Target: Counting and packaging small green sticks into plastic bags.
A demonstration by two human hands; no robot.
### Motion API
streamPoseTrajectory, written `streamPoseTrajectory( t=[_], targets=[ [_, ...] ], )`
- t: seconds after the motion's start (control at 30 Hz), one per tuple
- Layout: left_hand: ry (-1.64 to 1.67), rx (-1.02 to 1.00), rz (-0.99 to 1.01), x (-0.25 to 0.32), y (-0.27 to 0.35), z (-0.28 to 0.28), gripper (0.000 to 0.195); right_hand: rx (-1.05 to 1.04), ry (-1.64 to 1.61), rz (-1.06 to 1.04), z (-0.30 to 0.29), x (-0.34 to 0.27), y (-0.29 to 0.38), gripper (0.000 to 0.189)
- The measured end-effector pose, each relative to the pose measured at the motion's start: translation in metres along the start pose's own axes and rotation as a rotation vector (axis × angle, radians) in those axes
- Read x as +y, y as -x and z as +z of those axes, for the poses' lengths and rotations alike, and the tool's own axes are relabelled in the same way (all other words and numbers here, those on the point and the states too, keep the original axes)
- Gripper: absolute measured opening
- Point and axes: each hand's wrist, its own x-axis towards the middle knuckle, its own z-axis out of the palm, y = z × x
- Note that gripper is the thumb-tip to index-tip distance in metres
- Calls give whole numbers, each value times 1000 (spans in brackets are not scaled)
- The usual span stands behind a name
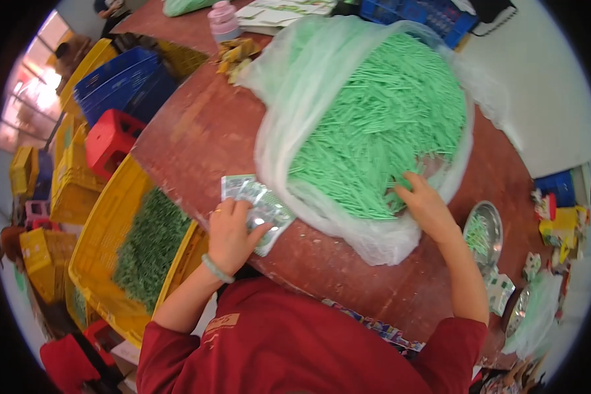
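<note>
My left hand point(230, 232), with a ring and a pale bracelet, lies on printed clear plastic packets point(271, 209) near the table's edge. Its thumb is spread from the fingers, and part of the packets is hidden beneath it. A large translucent plastic bag point(295, 113) lies wide open, full of thin light-green sticks point(389, 108). At the bag's near right side, my right hand point(423, 199) reaches into the sticks with its fingertips among them. Whether those fingertips grip any sticks is not clear.
The red-brown table point(192, 133) carries a metal dish point(492, 231) of sticks at right and a pink bottle point(223, 20) at the far side. Left of the table stands a yellow crate point(93, 251) with dark green packets point(150, 246). Blue crates point(123, 83) and a red stool point(109, 140) are beyond.
</note>
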Motion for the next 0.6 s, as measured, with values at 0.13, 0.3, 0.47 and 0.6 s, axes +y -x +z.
streamPoseTrajectory(
  t=[0.13, 0.3, 0.47, 0.6],
  targets=[
    [51, 22, -28, 1, -4, 8, 39, 3, -11, 17, -9, -2, 4, 23],
    [66, 2, -86, -9, -5, 13, 35, -55, 33, -71, -8, -2, -1, 16],
    [323, -4, -185, -15, -9, 8, 23, -32, 39, -133, 3, 4, -7, 13],
    [348, 72, -125, -16, -3, 8, 15, 27, -6, -89, 12, 10, -5, 14]
  ],
)
